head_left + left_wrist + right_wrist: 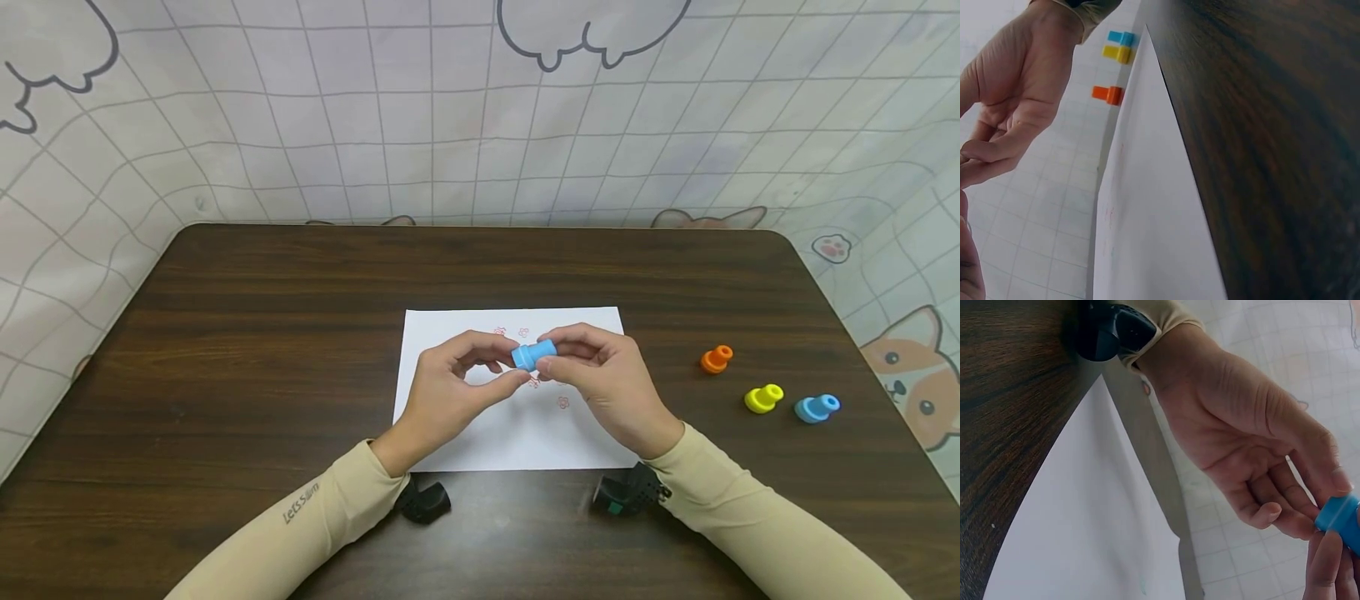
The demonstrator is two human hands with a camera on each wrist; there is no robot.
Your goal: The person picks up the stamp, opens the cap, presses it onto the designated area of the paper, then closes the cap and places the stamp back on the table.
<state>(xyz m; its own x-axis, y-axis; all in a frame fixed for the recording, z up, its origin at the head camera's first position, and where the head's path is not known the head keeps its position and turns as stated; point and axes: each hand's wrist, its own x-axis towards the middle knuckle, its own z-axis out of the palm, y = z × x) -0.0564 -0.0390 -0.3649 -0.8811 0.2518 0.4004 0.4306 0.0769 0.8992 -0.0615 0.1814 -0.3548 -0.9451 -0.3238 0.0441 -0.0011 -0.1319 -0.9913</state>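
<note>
Over the white paper [480,442], both hands hold a small light-blue toy stamp [534,355], tilted nearly on its side. Thumb and fingers of my right hand [611,379] pinch its narrower handle end. At the wider left end, the thumb and fingertips of my left hand [450,383] pinch the stamp. The right wrist view shows the blue stamp [1340,519] between the left hand's [1235,431] thumb and fingers, with right fingertips below. In the left wrist view the right hand [1025,81] appears, but the stamp is out of sight. Small red flower prints [563,402] mark the paper.
To the right on the dark wooden table [225,350] stand an orange stamp [717,359], a yellow stamp [764,398] and another blue stamp [817,408]. A grid-patterned cloth [420,108] hangs behind the table. Black wrist cameras [423,502] sit below both wrists.
</note>
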